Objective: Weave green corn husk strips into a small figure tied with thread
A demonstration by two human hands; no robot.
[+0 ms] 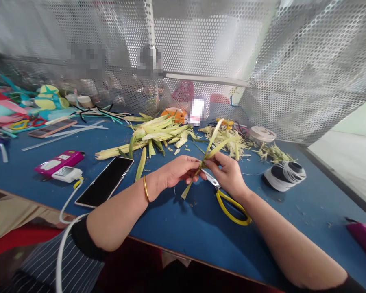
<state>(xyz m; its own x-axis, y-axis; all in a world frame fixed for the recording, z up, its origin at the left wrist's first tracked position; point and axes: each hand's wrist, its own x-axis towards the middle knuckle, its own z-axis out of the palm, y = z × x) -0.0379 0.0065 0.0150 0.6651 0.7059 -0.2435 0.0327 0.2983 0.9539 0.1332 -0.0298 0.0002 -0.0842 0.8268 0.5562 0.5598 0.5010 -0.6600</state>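
My left hand (183, 170) and my right hand (226, 173) meet above the blue table, both closed on a bundle of pale green corn husk strips (217, 143). Two strips stick up past my right thumb, and one end hangs below my left fingers. Just where the fingers pinch is partly hidden. Under my right hand lie scissors (232, 209) with yellow handles, their blades partly covered by my fingers. A larger pile of corn husks (161, 132) rests behind my left hand.
Shredded husk (232, 142) lies beyond my right hand. To the right sits a spool of white thread (283, 176). A black phone (105, 183), a purple device (59, 162) and a white cable (66, 203) are on the left. A perforated metal screen (201, 44) borders the table's back.
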